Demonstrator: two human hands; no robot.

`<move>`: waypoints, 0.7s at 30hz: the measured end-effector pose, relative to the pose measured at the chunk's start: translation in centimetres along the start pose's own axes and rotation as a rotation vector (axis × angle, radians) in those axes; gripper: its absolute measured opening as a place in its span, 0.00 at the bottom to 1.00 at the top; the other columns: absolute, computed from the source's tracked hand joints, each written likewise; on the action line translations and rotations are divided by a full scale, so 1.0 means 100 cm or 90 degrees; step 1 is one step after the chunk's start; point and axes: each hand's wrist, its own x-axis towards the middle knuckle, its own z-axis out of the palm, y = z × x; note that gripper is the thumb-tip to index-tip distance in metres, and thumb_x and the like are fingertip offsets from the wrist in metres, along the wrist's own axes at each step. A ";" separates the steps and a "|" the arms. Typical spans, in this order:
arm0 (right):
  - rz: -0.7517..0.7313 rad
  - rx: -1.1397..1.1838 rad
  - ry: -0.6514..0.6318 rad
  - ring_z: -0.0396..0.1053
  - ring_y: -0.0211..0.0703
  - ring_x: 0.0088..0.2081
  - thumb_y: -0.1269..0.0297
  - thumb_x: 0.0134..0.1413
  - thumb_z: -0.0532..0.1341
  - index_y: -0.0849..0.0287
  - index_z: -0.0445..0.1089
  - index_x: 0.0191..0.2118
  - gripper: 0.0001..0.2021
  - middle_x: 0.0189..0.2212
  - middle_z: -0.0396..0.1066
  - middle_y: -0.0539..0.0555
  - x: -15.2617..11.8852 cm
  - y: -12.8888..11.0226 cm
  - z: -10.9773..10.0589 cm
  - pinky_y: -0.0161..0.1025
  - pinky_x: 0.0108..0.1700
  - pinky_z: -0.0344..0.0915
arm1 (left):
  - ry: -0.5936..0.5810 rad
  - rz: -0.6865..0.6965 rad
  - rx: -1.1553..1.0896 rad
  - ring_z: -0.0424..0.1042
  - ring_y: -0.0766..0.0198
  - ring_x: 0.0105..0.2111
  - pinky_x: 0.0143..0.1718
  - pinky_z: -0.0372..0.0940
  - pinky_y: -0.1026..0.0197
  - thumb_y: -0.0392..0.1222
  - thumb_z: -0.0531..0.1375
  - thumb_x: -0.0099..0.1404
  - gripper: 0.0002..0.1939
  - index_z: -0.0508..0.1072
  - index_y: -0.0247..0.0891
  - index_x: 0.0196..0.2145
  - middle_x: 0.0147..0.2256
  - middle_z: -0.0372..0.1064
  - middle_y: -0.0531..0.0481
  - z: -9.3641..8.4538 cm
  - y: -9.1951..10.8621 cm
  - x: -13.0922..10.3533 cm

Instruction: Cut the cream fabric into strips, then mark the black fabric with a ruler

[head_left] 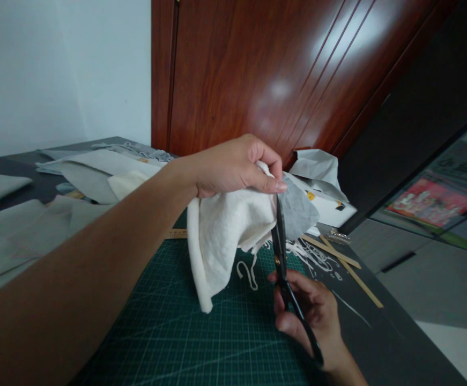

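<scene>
Nearest the camera, the left forearm (96, 262) is being held across one green cutting mat (185, 332). One white cloth (221, 241) is being pinched at its top edge by the left hand (243, 166), thumb and fingers closed, and is being held up above the mat. One pair of black scissors (280, 257) is being gripped by the right hand (313, 305), fingers curled around the handles. Its blades are being pointed upward at the cloth's right edge; whether fabric is being caught between them cannot be told.

Cutting seems to be partly done: tangled pale scraps (316, 256) are being seen beyond the scissors, too jumbled to count. One loose thread (252, 274) is being shown below the cloth, so some trimming may be being left. Three wooden strips (360, 281) are being counted on the tabletop (410, 343): two crossed at right, one partly hidden left of the cloth.
</scene>
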 end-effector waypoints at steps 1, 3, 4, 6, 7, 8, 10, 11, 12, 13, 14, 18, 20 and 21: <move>0.000 0.001 -0.001 0.60 0.35 0.20 0.44 0.50 0.73 0.49 0.75 0.48 0.23 0.21 0.66 0.45 0.000 0.000 0.000 0.32 0.22 0.56 | -0.003 0.001 0.001 0.67 0.70 0.24 0.28 0.57 0.65 0.39 0.67 0.57 0.05 0.78 0.36 0.25 0.24 0.71 0.53 0.000 0.000 0.000; -0.005 -0.003 -0.004 0.60 0.35 0.19 0.44 0.50 0.73 0.49 0.75 0.48 0.23 0.21 0.66 0.44 0.000 0.000 0.000 0.32 0.21 0.56 | -0.009 0.005 0.005 0.68 0.70 0.25 0.29 0.57 0.66 0.39 0.67 0.57 0.05 0.78 0.35 0.25 0.24 0.71 0.53 0.000 0.000 0.000; -0.009 -0.008 -0.005 0.60 0.35 0.19 0.44 0.51 0.72 0.48 0.75 0.48 0.23 0.21 0.66 0.44 0.000 0.000 0.000 0.31 0.21 0.56 | -0.011 0.005 0.009 0.68 0.70 0.25 0.29 0.57 0.66 0.39 0.67 0.57 0.06 0.78 0.35 0.26 0.25 0.71 0.53 -0.001 0.000 0.001; -0.017 -0.017 -0.006 0.61 0.35 0.19 0.43 0.51 0.72 0.48 0.75 0.49 0.23 0.21 0.66 0.44 0.000 0.000 0.000 0.31 0.21 0.57 | -0.013 0.008 0.016 0.68 0.70 0.25 0.29 0.57 0.66 0.39 0.67 0.57 0.06 0.78 0.34 0.26 0.25 0.71 0.53 -0.001 0.000 0.001; -0.019 -0.019 -0.006 0.61 0.35 0.19 0.43 0.51 0.72 0.48 0.75 0.49 0.23 0.21 0.67 0.44 0.000 0.001 0.000 0.31 0.21 0.57 | -0.012 0.009 0.019 0.68 0.70 0.25 0.29 0.57 0.66 0.39 0.67 0.57 0.06 0.78 0.34 0.27 0.24 0.71 0.54 -0.001 0.000 0.001; -0.019 -0.019 -0.005 0.61 0.35 0.19 0.43 0.51 0.72 0.48 0.75 0.49 0.23 0.21 0.67 0.44 0.000 0.001 0.000 0.31 0.21 0.57 | -0.011 0.010 0.020 0.68 0.70 0.25 0.29 0.57 0.66 0.39 0.67 0.57 0.06 0.78 0.34 0.27 0.25 0.71 0.54 -0.001 0.001 0.001; -0.015 -0.015 -0.004 0.61 0.35 0.19 0.43 0.51 0.72 0.48 0.75 0.49 0.23 0.21 0.67 0.45 0.000 0.001 0.000 0.31 0.21 0.57 | -0.011 0.014 0.019 0.68 0.70 0.26 0.30 0.57 0.66 0.39 0.67 0.57 0.06 0.78 0.34 0.26 0.25 0.71 0.54 -0.001 0.001 0.000; -0.015 -0.011 -0.003 0.61 0.35 0.19 0.42 0.51 0.72 0.48 0.75 0.49 0.24 0.21 0.67 0.45 -0.001 0.002 0.000 0.31 0.21 0.57 | -0.012 0.014 0.017 0.68 0.69 0.26 0.30 0.57 0.65 0.39 0.67 0.57 0.06 0.78 0.34 0.26 0.25 0.71 0.54 -0.001 0.001 0.000; -0.014 -0.005 -0.003 0.61 0.35 0.19 0.42 0.50 0.72 0.49 0.75 0.49 0.24 0.21 0.68 0.45 -0.001 0.002 0.000 0.31 0.21 0.57 | -0.013 0.014 0.015 0.68 0.69 0.26 0.30 0.57 0.65 0.39 0.67 0.57 0.06 0.77 0.34 0.26 0.25 0.71 0.53 0.000 0.001 0.000; -0.015 0.001 -0.003 0.62 0.35 0.19 0.42 0.50 0.72 0.49 0.75 0.49 0.24 0.21 0.68 0.45 -0.001 0.002 0.001 0.31 0.21 0.57 | -0.015 0.013 0.013 0.68 0.69 0.26 0.30 0.57 0.65 0.39 0.67 0.57 0.06 0.77 0.34 0.26 0.25 0.71 0.53 0.000 0.001 0.000; -0.014 0.009 -0.003 0.62 0.35 0.19 0.42 0.50 0.72 0.49 0.75 0.49 0.24 0.21 0.68 0.45 -0.001 0.002 0.001 0.31 0.21 0.57 | -0.015 0.012 0.013 0.69 0.69 0.26 0.30 0.57 0.65 0.40 0.67 0.57 0.06 0.77 0.34 0.26 0.25 0.71 0.53 0.000 0.000 0.001; 0.001 0.043 -0.006 0.62 0.34 0.19 0.40 0.48 0.72 0.49 0.75 0.49 0.26 0.21 0.68 0.45 -0.001 0.002 0.002 0.30 0.21 0.57 | -0.016 0.023 0.008 0.70 0.68 0.28 0.31 0.59 0.65 0.40 0.67 0.57 0.06 0.78 0.34 0.27 0.26 0.72 0.53 0.001 -0.002 0.002; 0.008 0.052 -0.008 0.63 0.34 0.19 0.39 0.48 0.72 0.49 0.75 0.49 0.27 0.21 0.69 0.46 -0.001 0.003 0.003 0.30 0.21 0.58 | -0.023 0.025 0.000 0.71 0.68 0.29 0.32 0.59 0.65 0.40 0.67 0.57 0.06 0.78 0.34 0.27 0.26 0.72 0.53 0.001 -0.002 0.002; 0.010 0.055 -0.010 0.63 0.34 0.19 0.39 0.47 0.72 0.50 0.75 0.49 0.27 0.21 0.69 0.46 -0.001 0.003 0.003 0.30 0.21 0.58 | -0.026 0.025 -0.002 0.71 0.68 0.29 0.32 0.59 0.65 0.40 0.67 0.57 0.06 0.78 0.34 0.27 0.26 0.72 0.53 0.001 -0.003 0.002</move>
